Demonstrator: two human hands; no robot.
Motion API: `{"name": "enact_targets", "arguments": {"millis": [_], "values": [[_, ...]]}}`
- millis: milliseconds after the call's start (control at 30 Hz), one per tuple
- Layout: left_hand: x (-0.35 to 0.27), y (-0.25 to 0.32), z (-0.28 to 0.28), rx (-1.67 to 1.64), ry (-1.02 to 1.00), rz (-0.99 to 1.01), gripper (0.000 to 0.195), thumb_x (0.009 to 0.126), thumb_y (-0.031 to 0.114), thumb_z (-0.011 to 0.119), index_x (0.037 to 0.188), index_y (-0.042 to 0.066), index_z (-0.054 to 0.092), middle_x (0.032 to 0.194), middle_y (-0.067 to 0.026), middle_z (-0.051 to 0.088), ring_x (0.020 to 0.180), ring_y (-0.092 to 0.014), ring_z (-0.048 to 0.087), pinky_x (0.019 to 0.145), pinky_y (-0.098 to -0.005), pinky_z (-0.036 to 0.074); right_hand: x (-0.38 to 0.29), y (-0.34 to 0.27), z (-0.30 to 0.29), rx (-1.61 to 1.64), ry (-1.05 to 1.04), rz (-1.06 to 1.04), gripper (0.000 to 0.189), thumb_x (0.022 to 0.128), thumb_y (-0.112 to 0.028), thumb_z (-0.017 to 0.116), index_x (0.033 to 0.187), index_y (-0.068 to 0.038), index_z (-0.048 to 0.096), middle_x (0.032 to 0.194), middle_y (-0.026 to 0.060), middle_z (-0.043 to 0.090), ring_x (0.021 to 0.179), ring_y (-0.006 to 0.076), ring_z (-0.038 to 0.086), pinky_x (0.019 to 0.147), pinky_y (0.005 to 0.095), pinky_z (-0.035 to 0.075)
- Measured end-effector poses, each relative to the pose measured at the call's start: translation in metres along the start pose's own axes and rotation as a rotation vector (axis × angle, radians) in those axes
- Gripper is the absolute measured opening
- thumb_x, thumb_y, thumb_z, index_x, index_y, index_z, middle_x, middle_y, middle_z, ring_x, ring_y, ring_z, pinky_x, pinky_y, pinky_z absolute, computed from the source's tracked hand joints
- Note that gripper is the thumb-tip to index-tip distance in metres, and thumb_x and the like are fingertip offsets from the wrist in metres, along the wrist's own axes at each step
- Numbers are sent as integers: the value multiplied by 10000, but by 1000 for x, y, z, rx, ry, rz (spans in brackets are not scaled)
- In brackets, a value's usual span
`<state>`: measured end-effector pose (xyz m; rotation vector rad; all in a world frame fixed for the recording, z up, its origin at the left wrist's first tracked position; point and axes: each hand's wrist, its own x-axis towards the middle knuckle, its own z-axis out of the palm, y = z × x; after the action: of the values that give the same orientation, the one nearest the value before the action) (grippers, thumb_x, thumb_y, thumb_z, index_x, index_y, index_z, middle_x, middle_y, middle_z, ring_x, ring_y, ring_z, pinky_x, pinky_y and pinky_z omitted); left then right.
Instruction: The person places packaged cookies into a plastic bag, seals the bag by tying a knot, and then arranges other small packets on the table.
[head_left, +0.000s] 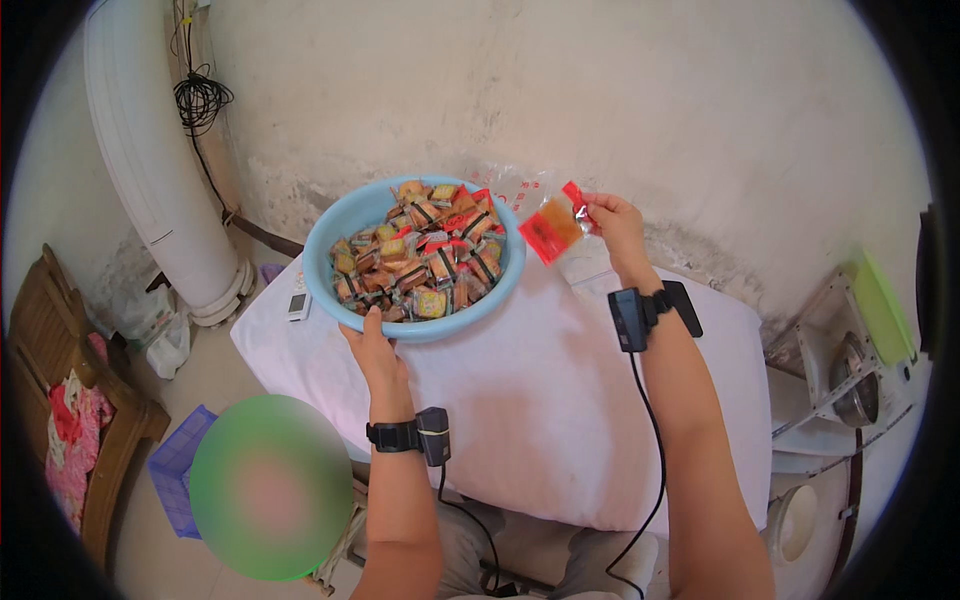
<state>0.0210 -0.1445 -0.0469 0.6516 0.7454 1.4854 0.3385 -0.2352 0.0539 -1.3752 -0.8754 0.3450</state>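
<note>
My left hand (379, 364) grips the near rim of a light blue plastic basin (480, 311), thumb over the edge. The basin holds many small wrapped snacks (405, 262), some in clear wrappers with dark bands, some with yellow or red packaging. Right of the basin, my right hand (619, 229) pinches the end of a flat red packet (553, 229) in the air. An orange-brown content shows through the packet's clear middle. Behind the basin and packet lies a clear plastic bag (525, 187) with red printing.
A white cloth covers the table (510, 427). On it lie a remote control (298, 305) at left and a black phone (684, 309) beyond my right wrist. Black cables (651, 480) hang from both wrist devices. A shelf rack (817, 420) stands right, a wooden chair (97, 360) left.
</note>
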Motion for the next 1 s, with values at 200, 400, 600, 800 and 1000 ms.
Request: {"name": "enact_targets", "arguments": {"millis": [200,400,600,800,1000], "values": [[7,-2,-8,-19,-27,5,550,857,18,529,1361,116,331,1222,-64,483,1025,-175,522,828,-345,468,-17,13,-6,-758,-469,-9,212,804,-144,599,973,-45,682,865,79,690,790,174,640,688,308,504],[-2,6,-4,-11,10,-12,567,857,3,521,1370,118,311,1235,-71,478,1037,-179,515,839,-333,466,13,31,66,-527,-312,-111,299,804,-198,597,1040,-22,649,963,186,668,874,296,645,777,369,494],[6,-5,-11,35,-41,59,526,862,109,542,1336,153,321,1178,-57,496,970,-168,545,708,-330,516,32,33,123,-777,-288,-186,313,809,-193,565,1078,-56,646,1011,194,658,969,340,618,843,404,482],[7,-7,-14,37,-35,83,486,862,108,543,1304,137,342,1153,-54,501,959,-162,547,703,-322,517,30,38,149,-726,-426,-290,303,856,-123,509,1134,-90,625,1068,168,647,996,316,613,875,377,466],[6,-14,-13,24,-60,112,486,858,101,545,1300,130,346,1144,-49,497,956,-159,538,715,-319,513,51,61,146,-490,-267,-115,311,812,-87,475,1067,-69,651,1063,187,644,1001,329,599,867,382,460]]}}
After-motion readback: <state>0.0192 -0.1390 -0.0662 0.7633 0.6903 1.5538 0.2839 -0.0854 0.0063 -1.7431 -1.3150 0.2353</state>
